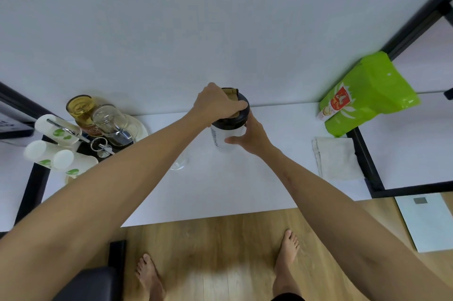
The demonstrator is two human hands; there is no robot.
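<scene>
Grip the shaker bottle (228, 132), upright at the far middle of the table (220, 190), as now: left hand (215, 102) curled over its black lid (244, 114), right hand (250, 137) wrapped round its clear body, probably light, stiff, slippery plastic.

The green bag (367, 95) at the desk's (269, 173) back right corner carries a red badge with pale letters; only "ng Tho" can be read, and the small print below it is too small to tell. Dark lettering runs up the side of the bottle (229, 136) near the back edge, too blurred to read. The label on the brown jar (83, 112) at the left end is unreadable.
</scene>
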